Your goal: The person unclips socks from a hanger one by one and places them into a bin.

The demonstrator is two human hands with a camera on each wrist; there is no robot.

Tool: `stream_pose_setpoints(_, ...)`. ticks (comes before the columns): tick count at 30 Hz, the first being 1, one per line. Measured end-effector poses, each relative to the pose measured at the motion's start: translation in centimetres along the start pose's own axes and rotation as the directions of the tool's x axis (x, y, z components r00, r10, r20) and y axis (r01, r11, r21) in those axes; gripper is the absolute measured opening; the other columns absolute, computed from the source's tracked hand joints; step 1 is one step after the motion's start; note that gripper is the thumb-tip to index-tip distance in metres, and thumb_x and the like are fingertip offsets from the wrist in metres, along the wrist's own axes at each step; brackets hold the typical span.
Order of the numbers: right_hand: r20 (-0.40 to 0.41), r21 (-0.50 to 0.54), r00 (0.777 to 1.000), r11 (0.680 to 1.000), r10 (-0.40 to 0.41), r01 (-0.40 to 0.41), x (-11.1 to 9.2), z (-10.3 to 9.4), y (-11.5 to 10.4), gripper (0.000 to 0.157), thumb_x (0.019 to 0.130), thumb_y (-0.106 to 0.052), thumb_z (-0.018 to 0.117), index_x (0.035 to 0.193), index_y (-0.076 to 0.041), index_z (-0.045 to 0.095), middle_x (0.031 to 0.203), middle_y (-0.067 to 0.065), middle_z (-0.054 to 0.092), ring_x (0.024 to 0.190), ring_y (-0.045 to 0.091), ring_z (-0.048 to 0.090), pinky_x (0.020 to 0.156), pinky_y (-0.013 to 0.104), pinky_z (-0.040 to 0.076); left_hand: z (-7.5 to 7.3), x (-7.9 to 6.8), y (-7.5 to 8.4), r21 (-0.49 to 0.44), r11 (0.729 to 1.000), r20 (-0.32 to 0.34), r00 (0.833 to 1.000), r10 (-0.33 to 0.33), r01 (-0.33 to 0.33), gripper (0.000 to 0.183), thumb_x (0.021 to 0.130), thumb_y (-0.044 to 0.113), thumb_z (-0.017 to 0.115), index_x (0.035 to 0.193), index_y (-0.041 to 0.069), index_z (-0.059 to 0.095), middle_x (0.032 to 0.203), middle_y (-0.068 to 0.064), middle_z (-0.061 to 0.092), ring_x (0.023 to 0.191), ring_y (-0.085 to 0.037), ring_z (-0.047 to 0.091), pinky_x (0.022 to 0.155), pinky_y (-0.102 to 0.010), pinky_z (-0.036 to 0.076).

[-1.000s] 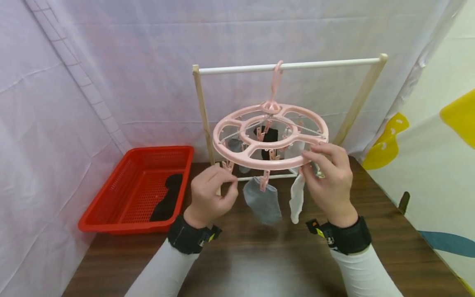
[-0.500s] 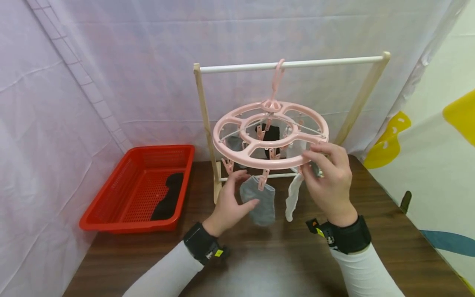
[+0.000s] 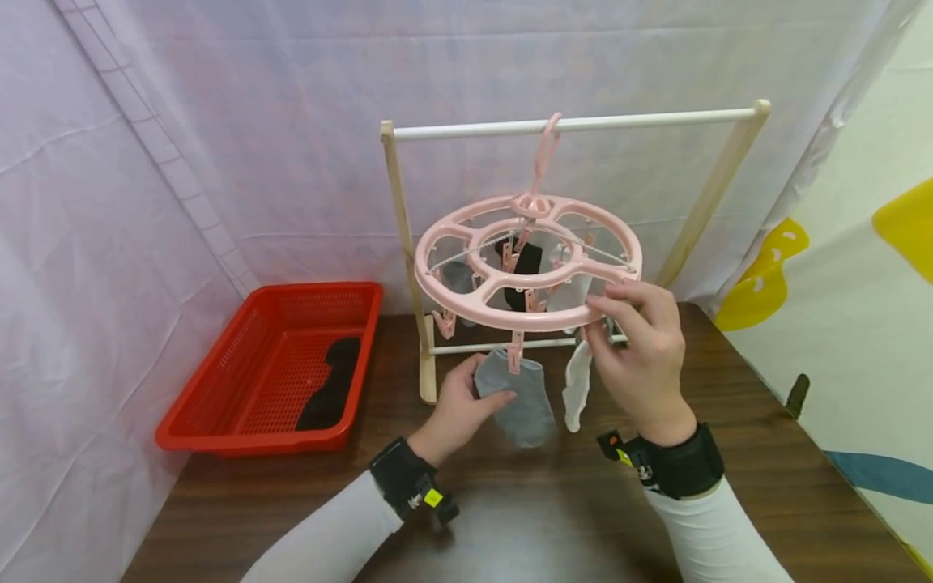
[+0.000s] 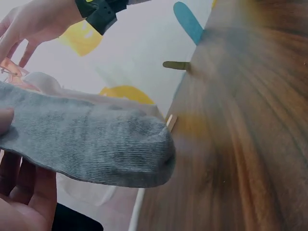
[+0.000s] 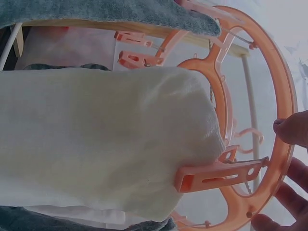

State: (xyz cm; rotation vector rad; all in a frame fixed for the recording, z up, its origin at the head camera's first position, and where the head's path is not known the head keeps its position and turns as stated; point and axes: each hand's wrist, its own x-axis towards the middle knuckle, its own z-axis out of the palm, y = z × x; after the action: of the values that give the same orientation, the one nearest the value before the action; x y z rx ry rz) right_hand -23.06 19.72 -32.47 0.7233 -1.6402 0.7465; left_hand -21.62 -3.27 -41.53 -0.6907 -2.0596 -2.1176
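A pink round clip hanger (image 3: 466, 306) hangs by its hook from the rack's white bar. My right hand (image 3: 645, 348) holds its rim at the right front, thumb on one side and fingers on the other. A grey sock (image 3: 526, 409) dangles from a pink clip (image 3: 515, 356) at the front. My left hand (image 3: 459, 409) holds this sock's left edge, with the thumb in front and fingers behind in the left wrist view. Beside it a white sock (image 5: 96, 139) hangs from another clip (image 5: 216, 175). A black sock (image 3: 523, 279) hangs farther back.
A red basket (image 3: 262, 441) stands on the left of the brown table (image 3: 496, 526), with a black sock (image 3: 331, 389) inside. The rack has wooden posts (image 3: 710, 198) and a white top bar (image 3: 656, 122). An unused-looking clip (image 3: 445, 322) hangs at the ring's left.
My left hand has moved right and down from near the left clip to the grey sock and now holds it. The right hand stays on the rim; the hanger has shifted slightly.
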Motion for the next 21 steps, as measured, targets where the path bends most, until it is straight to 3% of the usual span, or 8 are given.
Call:
stream_pose_setpoints(6,0.019,-0.022,1.000,1.000,0.003,-0.003,0.1,0.0,0.0,0.016,0.080,-0.009,0.073,0.095,-0.004,0.076,0.104,0.019,0.066,0.102,0.039,0.057,0.092,0.044,0.043,0.2,-0.1,-0.3,0.016,1.000,0.028,0.999,-0.015,0.015,0.037,0.082,0.002,0.074,0.117,-0.001,0.063,0.111,-0.018,0.070,0.095,-0.014,0.067,0.082,-0.032,0.056)
stream_pose_setpoints(17,0.021,-0.037,1.000,0.999,-0.018,0.018,0.0,0.0,0.2,0.019,0.079,-0.010,0.067,0.094,-0.004,0.075,0.103,0.020,0.065,0.101,0.041,0.055,0.089,0.048,0.041,0.5,-0.4,-1.0,0.004,0.998,0.064,0.996,-0.064,0.064,0.032,0.084,0.003,0.071,0.115,-0.004,0.064,0.111,-0.021,0.070,0.096,-0.014,0.068,0.086,-0.034,0.055)
stream_pose_setpoints(21,0.037,-0.048,0.999,0.998,-0.029,0.031,-0.1,-0.2,0.2,0.022,0.078,-0.012,0.063,0.094,-0.003,0.075,0.102,0.021,0.064,0.101,0.042,0.054,0.089,0.050,0.040,0.7,-0.2,-3.2,0.003,0.996,0.074,0.993,-0.088,0.088,0.033,0.084,0.002,0.071,0.115,-0.003,0.064,0.111,-0.020,0.070,0.096,-0.014,0.067,0.086,-0.034,0.055)
